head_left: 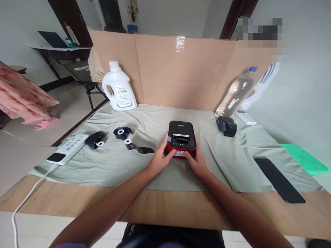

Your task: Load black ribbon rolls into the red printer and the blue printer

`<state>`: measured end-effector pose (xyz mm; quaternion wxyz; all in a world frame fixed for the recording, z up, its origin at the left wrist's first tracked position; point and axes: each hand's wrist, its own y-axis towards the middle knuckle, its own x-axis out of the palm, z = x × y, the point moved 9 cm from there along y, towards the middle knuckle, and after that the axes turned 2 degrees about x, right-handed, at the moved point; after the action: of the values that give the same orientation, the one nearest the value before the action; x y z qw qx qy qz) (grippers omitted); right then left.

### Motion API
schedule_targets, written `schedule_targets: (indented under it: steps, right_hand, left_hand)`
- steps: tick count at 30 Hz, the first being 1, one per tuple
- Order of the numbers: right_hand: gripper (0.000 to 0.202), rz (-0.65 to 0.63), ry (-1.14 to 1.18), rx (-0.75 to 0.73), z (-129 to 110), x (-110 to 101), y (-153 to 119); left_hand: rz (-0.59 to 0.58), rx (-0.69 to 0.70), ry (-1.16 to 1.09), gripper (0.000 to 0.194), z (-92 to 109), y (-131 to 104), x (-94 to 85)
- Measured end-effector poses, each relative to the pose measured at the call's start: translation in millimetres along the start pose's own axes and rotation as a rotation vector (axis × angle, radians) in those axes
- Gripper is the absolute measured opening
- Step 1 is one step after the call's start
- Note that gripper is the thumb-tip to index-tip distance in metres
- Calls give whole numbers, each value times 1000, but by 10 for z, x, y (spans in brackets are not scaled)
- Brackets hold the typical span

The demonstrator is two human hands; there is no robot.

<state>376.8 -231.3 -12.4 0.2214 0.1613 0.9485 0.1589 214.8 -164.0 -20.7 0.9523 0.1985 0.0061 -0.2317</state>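
Observation:
A small black-and-red label printer (180,129) lies on the cloth in the middle of the table, with a slot in its black top and a sticker on its red near side. My left hand (161,155) wraps its left side, thumb on the near face. On the opposite side, my right hand (199,159) grips it the same way. The fingertips along the far parts of both sides are partly hidden. Left of my left hand lie a black label roll with an unwound tail (128,143), another black roll (121,132) and a third (96,139).
A white power strip (68,150) with a cable lies at left. At the back stand a white jug (120,88) and a cardboard screen (178,75). To the right are a clear bottle (236,91), black rolls (227,126), a phone (279,181) and a green stool (303,158).

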Motion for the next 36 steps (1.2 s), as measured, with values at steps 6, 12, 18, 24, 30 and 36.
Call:
schedule_targets:
  steps: [6,12,18,24,30,36]
  right_hand:
    - [82,25,-7,-14,-15,-53,-1]
    - [86,-6,13,5,3,-63,19]
    - [84,-5,6,-19,-23,-83,30]
    - [84,-8,18,0,14,-89,27]
    - [83,-9,35,-2,12,-97,26]
    - [82,-9,45,-16,17,-96,31]
  left_hand:
    - [17,-15,11,76,-2,-19,-6]
    - [17,-36,-1,77,1,-16,-13]
    - [14,-10,8,72,32,-9,-31]
    - [31,22,23,48,55,-12,-40]
    - [43,47,33,41,76,5,-61]
    - [36,64,49,38,111,27,-78]
